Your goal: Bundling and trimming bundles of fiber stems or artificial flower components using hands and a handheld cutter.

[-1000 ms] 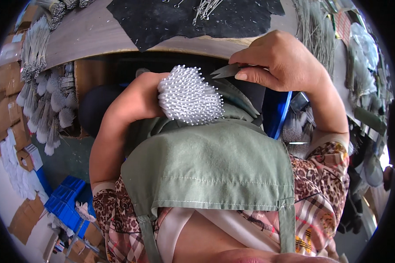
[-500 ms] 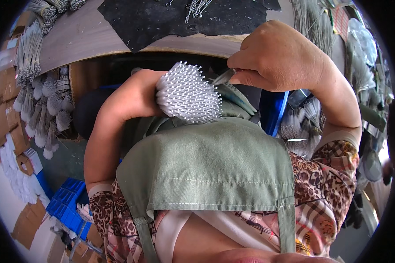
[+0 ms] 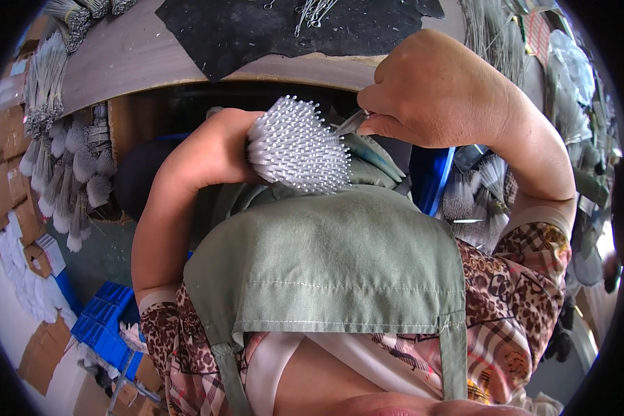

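Observation:
In front of my apron, my left hand [image 3: 232,142] is wrapped round a thick bundle of thin bristly brushes [image 3: 299,145]. Its many small pale tips face up and to the right, and most of my left fingers are hidden behind it. My right hand [image 3: 430,93] is closed in a pinch at the bundle's right. Between thumb and fingers is a thin, pointed metal tool [image 3: 353,123]; its kind is not clear. The tool's point lies close to the bundle's right edge; whether they touch, I cannot tell.
Ahead is a curved-edged table [image 3: 125,62] with a black mat [image 3: 256,41] and several looped wires [image 3: 315,15]. Bundles of brushes hang at the left [image 3: 73,166]; more lie at the right [image 3: 475,194] by a blue bin [image 3: 433,177]. Blue crates [image 3: 104,322] stand lower left.
My right hand and the metal tool have shifted very slightly, the tool's point staying close to the bundle. The left hand and bundle are almost still.

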Motion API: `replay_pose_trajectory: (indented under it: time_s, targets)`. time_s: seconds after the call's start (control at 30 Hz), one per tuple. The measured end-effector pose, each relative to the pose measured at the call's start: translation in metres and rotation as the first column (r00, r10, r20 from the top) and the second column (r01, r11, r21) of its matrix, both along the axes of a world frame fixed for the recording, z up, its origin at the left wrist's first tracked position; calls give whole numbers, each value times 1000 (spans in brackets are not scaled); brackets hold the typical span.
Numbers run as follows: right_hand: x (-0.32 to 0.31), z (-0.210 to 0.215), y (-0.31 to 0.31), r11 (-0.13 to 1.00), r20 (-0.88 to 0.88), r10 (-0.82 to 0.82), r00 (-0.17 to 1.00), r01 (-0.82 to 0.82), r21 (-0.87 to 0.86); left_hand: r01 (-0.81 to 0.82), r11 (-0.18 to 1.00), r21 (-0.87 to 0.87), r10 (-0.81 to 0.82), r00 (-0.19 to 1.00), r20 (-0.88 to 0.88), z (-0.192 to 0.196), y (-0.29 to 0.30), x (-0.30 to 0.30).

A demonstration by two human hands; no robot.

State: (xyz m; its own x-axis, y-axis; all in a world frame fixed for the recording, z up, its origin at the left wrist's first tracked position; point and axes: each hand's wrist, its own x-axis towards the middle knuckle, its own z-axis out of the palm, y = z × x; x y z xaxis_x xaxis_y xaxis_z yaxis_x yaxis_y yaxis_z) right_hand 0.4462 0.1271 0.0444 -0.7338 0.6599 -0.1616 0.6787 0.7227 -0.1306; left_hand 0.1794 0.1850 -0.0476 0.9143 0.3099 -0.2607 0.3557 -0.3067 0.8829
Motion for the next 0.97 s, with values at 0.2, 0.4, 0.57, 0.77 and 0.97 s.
replay_pose_trajectory:
  time_s: [0.2,0.4,0.57,0.77,0.97]
  targets:
    - [7,-8,2,999,8,41,999,-42,35,-14,1000,-7,14,999,41,-3,2,0]
    - [18,-1,7,990,-93,-139,986,137,-35,-76,977,-199,101,988,116,5,2,5]
    - [35,-44,3,872,-421,-487,765,399,-283,-216,935,-282,260,957,126,-4,4,-1]
    - [-1,-83,-30,596,-589,-797,133,13,-803,-408,414,-814,639,767,-60,-20,-16,-14]
    - [-31,-137,-43,650,-667,-742,63,-174,-739,-239,209,-948,690,723,-30,-74,-87,-10]
